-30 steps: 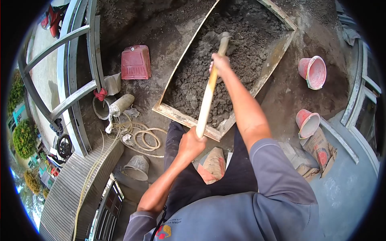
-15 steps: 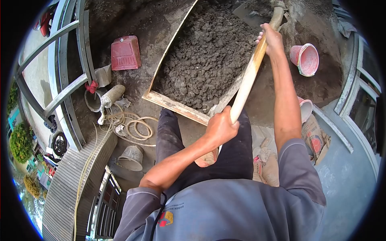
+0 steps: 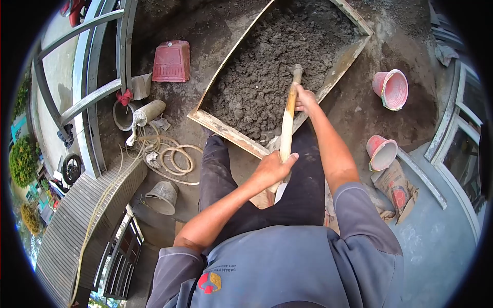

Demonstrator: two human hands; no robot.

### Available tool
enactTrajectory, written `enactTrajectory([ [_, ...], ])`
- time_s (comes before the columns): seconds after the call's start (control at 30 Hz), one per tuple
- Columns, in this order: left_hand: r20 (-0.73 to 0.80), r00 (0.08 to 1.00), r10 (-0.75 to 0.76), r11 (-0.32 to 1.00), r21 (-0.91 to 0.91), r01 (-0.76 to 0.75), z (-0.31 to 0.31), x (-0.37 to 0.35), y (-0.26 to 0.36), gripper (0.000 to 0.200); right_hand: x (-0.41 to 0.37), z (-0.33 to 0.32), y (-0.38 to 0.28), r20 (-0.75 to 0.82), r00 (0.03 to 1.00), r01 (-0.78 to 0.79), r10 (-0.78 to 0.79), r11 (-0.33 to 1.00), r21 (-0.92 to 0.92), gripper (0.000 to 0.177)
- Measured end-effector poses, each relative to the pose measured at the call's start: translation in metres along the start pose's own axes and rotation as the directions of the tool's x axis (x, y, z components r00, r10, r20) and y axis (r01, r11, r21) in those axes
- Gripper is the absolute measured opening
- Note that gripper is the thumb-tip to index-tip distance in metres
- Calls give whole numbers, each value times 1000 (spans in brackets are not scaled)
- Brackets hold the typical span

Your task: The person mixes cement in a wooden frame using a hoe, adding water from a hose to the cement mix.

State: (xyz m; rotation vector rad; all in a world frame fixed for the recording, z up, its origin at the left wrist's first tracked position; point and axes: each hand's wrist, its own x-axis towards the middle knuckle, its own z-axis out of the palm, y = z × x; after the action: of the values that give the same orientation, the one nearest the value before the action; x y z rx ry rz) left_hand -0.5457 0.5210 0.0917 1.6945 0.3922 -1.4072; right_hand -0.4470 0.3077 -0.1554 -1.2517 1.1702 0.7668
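My left hand (image 3: pixel 272 168) is closed around the lower part of a pale wooden handle (image 3: pixel 287 126), near my legs. Further up, my right hand (image 3: pixel 304 99) grips the same handle close to its dark metal socket. The tool's head is not visible; the socket end meets grey, lumpy mortar (image 3: pixel 257 77). That mortar fills a wooden-edged box (image 3: pixel 226 132) in front of my knees.
Pink buckets (image 3: pixel 393 88) and a torn paper sack (image 3: pixel 395 190) are at the right. To the left are a red plastic piece (image 3: pixel 171 61), a coiled hose (image 3: pixel 177 160), a grey bucket (image 3: pixel 162 197) and a metal frame (image 3: pixel 95 97).
Both hands stay on the handle. Its upper end and my right hand have moved left and nearer, from the box's far right edge to over the mortar. The metal blade is no longer visible.
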Motion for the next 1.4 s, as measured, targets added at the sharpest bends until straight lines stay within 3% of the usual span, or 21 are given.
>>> enactTrajectory([
  [0.07, -11, 996, 90, 985, 148, -88, -19, 0, -23, 69, -47, -27, 2, -213, 963, 151, -163, 986, -70, 45],
  [0.1, 17, 997, 69, 986, 151, -71, -39, -9, -33, 72, -65, -50, 12, -250, 939, 201, -237, 966, -160, 47],
  [0.17, -72, 969, 236, 943, 257, -210, -89, -22, -70, 61, -114, -94, 51, -310, 883, 265, -351, 920, -288, 47],
  [0.23, -270, 933, 239, 933, 331, -143, -158, -48, -98, 54, -176, -129, 108, -389, 878, 168, -280, 940, -297, 41],
  [0.27, -331, 925, 187, 960, 260, -101, -195, -67, -115, 49, -200, -150, 147, -421, 873, 112, -246, 942, -318, 38],
  [0.33, -561, 801, 210, 904, 424, 60, -261, -68, -207, 45, -257, -168, 219, -512, 842, -1, -173, 947, -322, 32],
  [0.4, -634, 758, 152, 862, 461, 213, -314, -94, -308, 44, -297, -168, 274, -565, 825, -177, 10, 954, -241, 32],
  [0.47, -671, 742, 1, 822, 424, 381, -340, -135, -405, 47, -326, -148, 305, -532, 842, -212, 83, 960, -186, 33],
  [0.5, -701, 712, -39, 813, 392, 430, -340, -155, -459, 49, -333, -134, 305, -507, 859, -192, 72, 963, -189, 33],
  [0.53, -626, 734, -263, 873, 170, 458, -330, -199, -458, 45, -342, -120, 304, -479, 876, -176, 63, 965, -195, 32],
  [0.6, -593, 681, -429, 861, -40, 507, -299, -241, -526, 39, -346, -100, 298, -393, 919, -106, 7, 967, -232, 31],
  [0.7, -476, 622, -622, 782, -334, 527, -222, -296, -579, 37, -338, -72, 268, -216, 970, 30, -115, 933, -359, 30],
  [0.77, -428, 604, -672, 739, -432, 517, -164, -325, -608, 37, -328, -57, 250, -96, 978, 132, -186, 904, -407, 31],
  [0.93, -447, 581, -680, 726, -526, 444, -104, -361, -632, 37, -315, -52, 234, -14, 981, 161, -193, 854, -495, 30],
  [1.13, -625, 509, -592, 802, -517, 298, -119, -386, -638, 35, -322, -33, 271, 44, 984, 164, -175, 762, -627, 31],
  [1.27, -633, 538, -558, 816, -537, 214, -128, -395, -657, 34, -341, 18, 295, 39, 991, 119, -128, 714, -690, 27],
  [1.4, -638, 538, -551, 809, -566, 158, -124, -415, -701, 34, -348, 92, 304, 128, 983, 185, -134, 635, -750, 26],
])
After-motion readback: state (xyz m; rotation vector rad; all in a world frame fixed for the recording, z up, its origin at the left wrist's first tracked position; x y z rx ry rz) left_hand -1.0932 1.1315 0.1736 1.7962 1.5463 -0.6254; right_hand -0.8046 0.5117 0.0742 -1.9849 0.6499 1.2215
